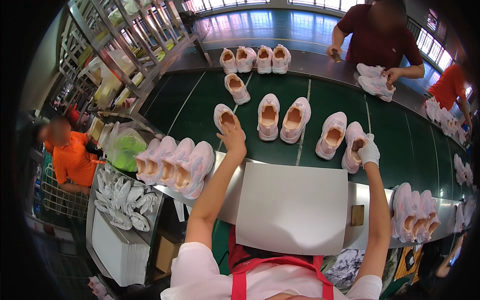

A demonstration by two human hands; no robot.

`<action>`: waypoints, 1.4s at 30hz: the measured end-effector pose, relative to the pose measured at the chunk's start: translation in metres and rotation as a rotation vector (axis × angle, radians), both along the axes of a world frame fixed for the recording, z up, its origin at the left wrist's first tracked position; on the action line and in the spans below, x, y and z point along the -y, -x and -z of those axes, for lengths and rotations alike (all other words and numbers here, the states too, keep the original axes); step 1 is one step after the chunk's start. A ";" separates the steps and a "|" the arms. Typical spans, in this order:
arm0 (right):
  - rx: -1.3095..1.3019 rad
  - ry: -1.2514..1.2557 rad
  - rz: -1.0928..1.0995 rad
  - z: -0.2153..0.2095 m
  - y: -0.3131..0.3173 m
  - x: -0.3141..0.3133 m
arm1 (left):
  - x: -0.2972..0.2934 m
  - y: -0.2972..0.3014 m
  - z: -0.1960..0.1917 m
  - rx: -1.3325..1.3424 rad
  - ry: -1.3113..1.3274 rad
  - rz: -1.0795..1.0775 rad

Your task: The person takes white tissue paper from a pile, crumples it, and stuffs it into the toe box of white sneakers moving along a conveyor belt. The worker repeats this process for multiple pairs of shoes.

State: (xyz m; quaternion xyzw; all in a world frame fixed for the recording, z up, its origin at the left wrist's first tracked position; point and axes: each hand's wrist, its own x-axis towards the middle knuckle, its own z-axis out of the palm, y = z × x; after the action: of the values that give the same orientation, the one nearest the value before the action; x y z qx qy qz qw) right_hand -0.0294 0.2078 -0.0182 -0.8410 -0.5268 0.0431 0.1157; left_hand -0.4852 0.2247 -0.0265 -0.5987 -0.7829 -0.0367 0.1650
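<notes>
Currently, at eleven o'clock from the white board [291, 207], the bare left hand [231, 137] spreads its fingers over a pale-pink sneaker [221, 113] on the green conveyor belt [335, 100]. Between one and two o'clock, the gloved right hand [369, 151] touches a matching sneaker [351, 150]; whether either hand grips, I cannot tell.

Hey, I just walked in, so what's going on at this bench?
A person has both hands on pale pink shoes on a dark green surface. The bare left hand is on one shoe; the white-gloved right hand is on another shoe, with three more between them. A grey-white board lies in front. Across the way, a co-worker in dark red handles a pair of shoes.
</notes>
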 end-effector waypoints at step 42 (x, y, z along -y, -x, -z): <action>-0.175 0.026 0.024 -0.016 0.028 -0.012 | -0.051 0.013 -0.030 -0.205 -0.016 0.513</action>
State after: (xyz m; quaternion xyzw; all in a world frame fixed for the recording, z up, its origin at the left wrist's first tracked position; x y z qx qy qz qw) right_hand -0.0570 0.2197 -0.0020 -0.8418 -0.5038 0.1217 0.1508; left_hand -0.4983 0.2758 0.0036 -0.7766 -0.5847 -0.0229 0.2335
